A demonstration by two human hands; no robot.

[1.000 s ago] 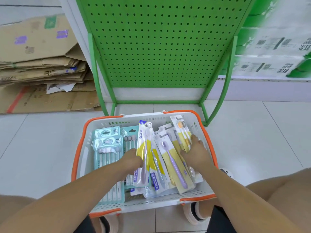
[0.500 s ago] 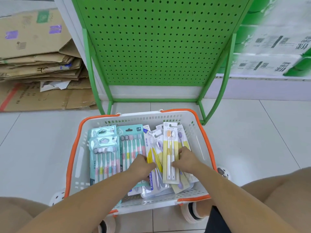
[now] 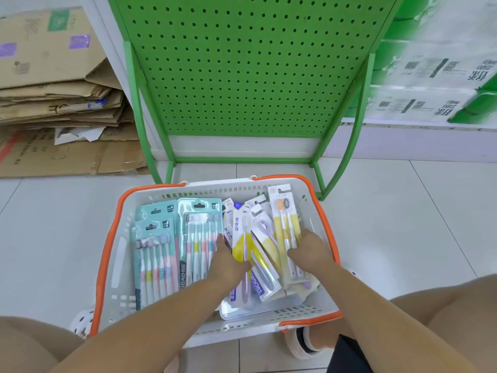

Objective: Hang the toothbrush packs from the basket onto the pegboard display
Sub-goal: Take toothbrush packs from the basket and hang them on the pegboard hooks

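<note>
A white basket with an orange rim point(image 3: 107, 251) stands on the floor in front of the green pegboard stand point(image 3: 247, 63). Inside it, teal multi-brush packs point(image 3: 154, 254) lie at the left and yellow-and-white packs point(image 3: 243, 238) are piled at the middle and right. My left hand point(image 3: 228, 261) reaches into the pile between a teal pack and a yellow pack, its fingertips hidden. My right hand point(image 3: 309, 251) grips a yellow two-brush pack point(image 3: 285, 219) lying along the basket's right side.
Flattened cardboard boxes point(image 3: 53, 90) are stacked on the floor at the left. White and green packaged goods point(image 3: 430, 76) fill a low shelf at the right. My knees flank the basket, and a shoe point(image 3: 301, 343) sits by its near right corner.
My right hand has shifted the two-brush pack from the middle of the pile to the basket's right side. My left hand has stayed among the middle packs. The view moved slightly.
</note>
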